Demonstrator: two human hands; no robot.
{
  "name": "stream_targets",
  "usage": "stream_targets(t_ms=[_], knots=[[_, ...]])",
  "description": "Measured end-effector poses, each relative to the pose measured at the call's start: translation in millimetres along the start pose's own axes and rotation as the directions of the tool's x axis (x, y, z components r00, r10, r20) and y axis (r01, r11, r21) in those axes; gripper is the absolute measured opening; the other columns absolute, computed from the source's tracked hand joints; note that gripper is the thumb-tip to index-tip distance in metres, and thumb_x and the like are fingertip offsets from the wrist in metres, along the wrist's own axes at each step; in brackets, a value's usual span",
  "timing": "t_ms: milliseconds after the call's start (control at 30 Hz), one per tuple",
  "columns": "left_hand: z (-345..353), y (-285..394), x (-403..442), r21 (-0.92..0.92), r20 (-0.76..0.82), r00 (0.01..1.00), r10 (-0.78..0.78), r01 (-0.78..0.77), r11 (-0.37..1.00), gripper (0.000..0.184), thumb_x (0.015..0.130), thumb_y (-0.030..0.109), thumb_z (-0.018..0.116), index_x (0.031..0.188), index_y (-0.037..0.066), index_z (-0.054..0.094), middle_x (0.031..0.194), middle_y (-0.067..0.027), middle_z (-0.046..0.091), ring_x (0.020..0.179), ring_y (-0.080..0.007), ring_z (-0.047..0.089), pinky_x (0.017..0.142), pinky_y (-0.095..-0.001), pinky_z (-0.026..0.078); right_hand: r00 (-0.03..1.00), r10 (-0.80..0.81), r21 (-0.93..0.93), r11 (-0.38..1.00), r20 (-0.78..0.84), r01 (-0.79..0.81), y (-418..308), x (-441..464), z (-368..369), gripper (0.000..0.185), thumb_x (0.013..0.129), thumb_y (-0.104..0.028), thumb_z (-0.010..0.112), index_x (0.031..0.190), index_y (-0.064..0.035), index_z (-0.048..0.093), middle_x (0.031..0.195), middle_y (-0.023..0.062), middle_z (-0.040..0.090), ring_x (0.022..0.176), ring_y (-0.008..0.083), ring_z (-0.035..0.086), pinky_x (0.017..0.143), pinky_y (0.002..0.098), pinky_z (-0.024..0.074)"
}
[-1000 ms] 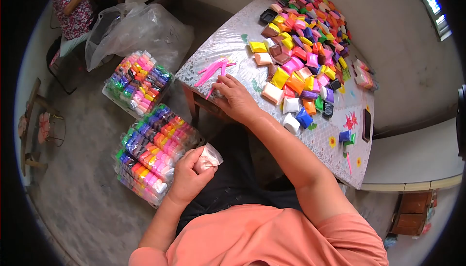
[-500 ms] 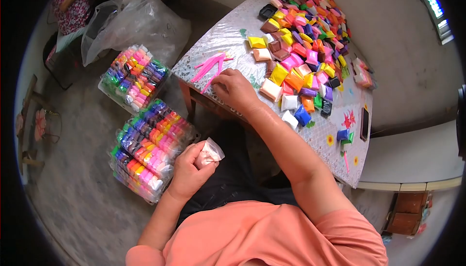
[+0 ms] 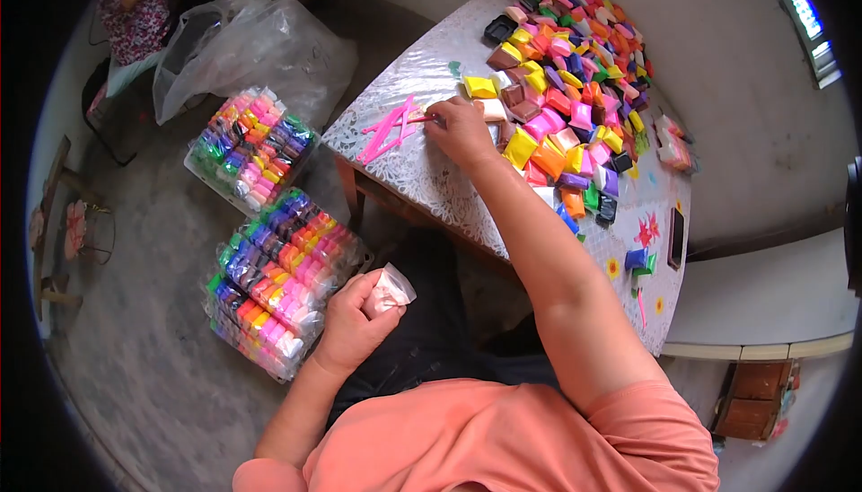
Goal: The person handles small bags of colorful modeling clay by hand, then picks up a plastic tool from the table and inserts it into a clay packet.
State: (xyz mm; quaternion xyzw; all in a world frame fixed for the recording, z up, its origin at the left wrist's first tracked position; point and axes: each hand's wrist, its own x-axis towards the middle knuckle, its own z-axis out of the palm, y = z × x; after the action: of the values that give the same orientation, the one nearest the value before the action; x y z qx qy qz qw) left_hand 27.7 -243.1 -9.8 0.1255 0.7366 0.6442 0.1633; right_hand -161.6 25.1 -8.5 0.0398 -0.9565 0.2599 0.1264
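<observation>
In my left hand (image 3: 352, 321) is a clear bag with pale pink contents (image 3: 391, 291), held above my lap. My right hand (image 3: 458, 128) is over the table (image 3: 431, 173), its fingers closed at the end of a thin dark reddish stick-like item (image 3: 420, 118). Just left of it, several pink strips (image 3: 386, 136) lie loosely crossed on the lace-patterned cover. Right of that hand spreads a large heap of small colourful packets (image 3: 575, 83), with yellow, white and brown ones nearest the fingers.
Two stacks of bagged colourful packets, one in a tray (image 3: 254, 146) and one nearer (image 3: 283, 281), stand left of the table. A large clear plastic bag (image 3: 260, 57) lies behind. A phone (image 3: 676, 239) rests at the table's right. Another person (image 3: 135, 12) sits at the upper left.
My right hand has moved up and right, away from the strips' lower end, and now has a thin item at its fingertips. My left hand still holds the clear bag.
</observation>
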Motion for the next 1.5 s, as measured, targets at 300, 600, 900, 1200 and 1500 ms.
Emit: stream_targets(t_ms=[300, 600, 900, 1200, 1500], knots=[[-6.0, -3.3, -10.0, 0.058, -0.036, 0.999, 0.03, -0.028, 0.998, 0.044, 0.072, 0.005, 0.072, 0.113, -0.002, 0.06, 0.097, -0.0053, 0.063, 0.088, -0.0126, 0.06, 0.079, -0.0265, 0.048, 0.99, -0.026, -0.182, 0.982, 0.135, 0.05, 6.9, 10.8, -2.5, 0.01, 0.08, -0.015, 0.065, 0.084, -0.0056, 0.067, 0.091, 0.0143, 0.065, 0.088, 0.0315, 0.061, 0.086, 0.0427, 0.0437], [2.9, 7.1, -20.4, 0.052, -0.026, 0.998, 0.055, -0.054, 0.997, 0.043, 0.073, 0.007, 0.072, 0.113, -0.003, 0.06, 0.098, -0.0108, 0.063, 0.089, -0.019, 0.062, 0.079, -0.0297, 0.049, 0.966, -0.105, -0.078, 0.989, 0.235, 0.126, 11.9, -9.4, -73.7, 0.006, 0.079, -0.009, 0.06, 0.081, -0.0034, 0.062, 0.082, 0.0173, 0.066, 0.08, 0.0359, 0.063, 0.069, 0.0421, 0.0499], [25.2, 26.6, -21.1, -0.216, 0.076, 0.991, 0.113, -0.094, 0.972, 0.044, 0.076, 0.003, 0.07, 0.119, 0.001, 0.058, 0.103, -0.003, 0.061, 0.093, -0.0112, 0.058, 0.083, -0.0261, 0.047, 0.984, -0.022, 0.644, 0.758, 0.174, -0.097, -12.2, -115.0, -137.8, 0.007, 0.086, -0.004, 0.066, 0.088, -0.0027, 0.06, 0.078, -0.0043, 0.056, 0.07, 0.0035, 0.052, 0.063, 0.0197, 0.0438], [83.6, 80.9, -42.7, -0.356, 0.581, 0.812, 0.049, 0.2, 0.913, 0.052, 0.072, 0.002, 0.069, 0.123, -0.003, 0.056, 0.101, -0.0048, 0.062, 0.067, -0.0061, 0.055, 0.058, -0.0187, 0.043, 0.945, -0.162, 0.781, 0.611, 0.285, -0.131, -41.3, -261.3, -189.7, 0.008, 0.087, -0.002, 0.064, 0.093, -0.0027, 0.059, 0.087, -0.0015, 0.058, 0.081, 0.0054, 0.055, 0.072, 0.021, 0.0454], [150.4, 94.7, -68.3, -0.222, 0.644, 0.758, 0.101, 0.058, 0.973, 0.047, 0.075, -0.004, 0.065, 0.121, -0.004, 0.056, 0.115, -0.0052, 0.055, 0.096, -0.009, 0.055, 0.084, -0.0241, 0.047, 0.87, 0.457, 0.952, 0.303, -0.182, 0.04, -47.1, -374.9, -136.6, 0.03, 0.089, -0.004, 0.063, 0.116, -0.0035, 0.051, 0.093, 0.0061, 0.063, 0.081, 0.0098, 0.061, 0.068, 0.0231, 0.0501]])
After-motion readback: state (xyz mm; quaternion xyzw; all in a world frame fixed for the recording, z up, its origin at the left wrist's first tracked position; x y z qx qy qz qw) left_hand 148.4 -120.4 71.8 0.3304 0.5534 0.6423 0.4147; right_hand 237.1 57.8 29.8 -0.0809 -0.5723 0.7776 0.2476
